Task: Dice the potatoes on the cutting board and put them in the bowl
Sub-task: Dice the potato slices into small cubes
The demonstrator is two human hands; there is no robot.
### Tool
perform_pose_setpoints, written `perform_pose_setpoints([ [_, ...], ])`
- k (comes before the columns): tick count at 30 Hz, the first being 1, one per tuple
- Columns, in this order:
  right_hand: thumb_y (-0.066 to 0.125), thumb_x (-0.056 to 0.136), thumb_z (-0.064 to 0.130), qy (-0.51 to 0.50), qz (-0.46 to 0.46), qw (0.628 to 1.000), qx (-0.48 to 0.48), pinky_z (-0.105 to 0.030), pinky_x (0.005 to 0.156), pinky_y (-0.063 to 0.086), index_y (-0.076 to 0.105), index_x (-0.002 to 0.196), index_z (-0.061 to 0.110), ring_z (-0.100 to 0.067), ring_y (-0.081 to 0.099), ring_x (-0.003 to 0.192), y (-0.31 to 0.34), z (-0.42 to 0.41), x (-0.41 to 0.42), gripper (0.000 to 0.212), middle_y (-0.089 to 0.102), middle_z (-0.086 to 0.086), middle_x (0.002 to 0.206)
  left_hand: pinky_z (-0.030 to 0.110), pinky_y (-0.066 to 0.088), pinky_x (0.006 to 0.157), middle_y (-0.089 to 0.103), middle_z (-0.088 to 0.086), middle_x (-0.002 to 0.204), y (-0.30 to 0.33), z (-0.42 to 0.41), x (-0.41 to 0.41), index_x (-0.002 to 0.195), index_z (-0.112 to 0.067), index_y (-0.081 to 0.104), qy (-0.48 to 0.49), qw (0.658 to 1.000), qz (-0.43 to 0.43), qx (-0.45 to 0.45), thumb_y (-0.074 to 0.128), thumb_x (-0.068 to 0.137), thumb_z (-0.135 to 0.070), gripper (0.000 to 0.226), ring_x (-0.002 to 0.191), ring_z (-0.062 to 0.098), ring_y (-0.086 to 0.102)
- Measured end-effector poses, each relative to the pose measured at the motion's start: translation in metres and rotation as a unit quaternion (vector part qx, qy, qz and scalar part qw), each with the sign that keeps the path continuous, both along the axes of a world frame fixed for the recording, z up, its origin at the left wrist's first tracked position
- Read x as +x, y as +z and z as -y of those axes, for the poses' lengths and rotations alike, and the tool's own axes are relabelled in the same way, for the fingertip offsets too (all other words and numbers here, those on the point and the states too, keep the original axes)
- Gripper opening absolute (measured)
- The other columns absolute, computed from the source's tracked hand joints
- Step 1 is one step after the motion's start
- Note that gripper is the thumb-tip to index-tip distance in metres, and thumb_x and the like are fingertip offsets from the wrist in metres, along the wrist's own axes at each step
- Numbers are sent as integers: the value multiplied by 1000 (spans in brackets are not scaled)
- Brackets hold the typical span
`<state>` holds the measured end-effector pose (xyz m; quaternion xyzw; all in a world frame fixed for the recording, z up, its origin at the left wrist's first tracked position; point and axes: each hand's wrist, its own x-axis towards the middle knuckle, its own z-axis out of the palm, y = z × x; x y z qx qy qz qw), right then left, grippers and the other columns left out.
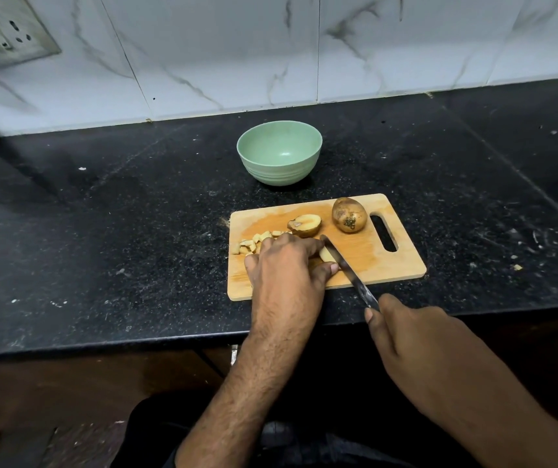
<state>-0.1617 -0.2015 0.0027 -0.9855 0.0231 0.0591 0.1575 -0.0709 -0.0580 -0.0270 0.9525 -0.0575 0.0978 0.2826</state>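
Note:
A wooden cutting board (382, 265) lies near the counter's front edge. On it stand a whole brown potato (349, 214) at the back right and a halved potato (304, 225) beside it. Several diced pieces (253, 244) lie at the board's left. My left hand (287, 265) curls over a potato piece (326, 255) and holds it down. My right hand (412, 336) grips the handle of a knife (347, 265), its blade set against that piece. A green bowl (279, 153) stands beyond the board with nothing inside.
The black stone counter (119, 231) spreads left and right, speckled with crumbs. A white marble-tiled wall (271, 55) rises behind it, with a socket plate (4, 32) at the upper left. The counter's front edge runs just below the board.

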Motion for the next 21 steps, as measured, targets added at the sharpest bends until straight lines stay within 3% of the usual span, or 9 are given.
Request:
perform_pose_setpoints([
  [6, 18, 104, 50, 2, -8, 1000, -15, -26, 56, 40, 32, 92, 32, -6, 45, 59, 5, -6, -4, 26, 48, 6, 71, 32, 22, 85, 65, -15, 110, 0, 2, 1, 122, -34, 68, -8, 1000, -2, -6, 71, 87, -47, 38, 109, 10, 48],
  [11, 16, 106, 46, 2, -6, 999, -48, -29, 56, 37, 28, 96, 31, -8, 42, 59, 7, -12, -5, 22, 44, 7, 72, 39, 33, 102, 71, -16, 100, 0, 1, 4, 118, -31, 71, 1, 997, -41, -71, 77, 84, -42, 37, 104, 11, 59],
  [18, 27, 108, 28, 9, -17, 995, -94, -31, 58, 36, 25, 99, 26, -21, 45, 67, 8, -21, -5, 10, 36, 4, 71, 32, 26, 95, 71, -16, 103, 3, 3, 5, 114, -32, 73, 19, 994, -72, -85, 78, 84, -40, 32, 108, 9, 56],
  [21, 22, 109, 35, 17, -23, 994, -101, -30, 61, 38, 29, 104, 27, -19, 45, 69, 14, -20, -5, 12, 37, 5, 74, 31, 25, 95, 72, -16, 99, 3, 5, 4, 111, -31, 74, 29, 990, -83, -108, 79, 84, -37, 28, 106, 8, 58],
])
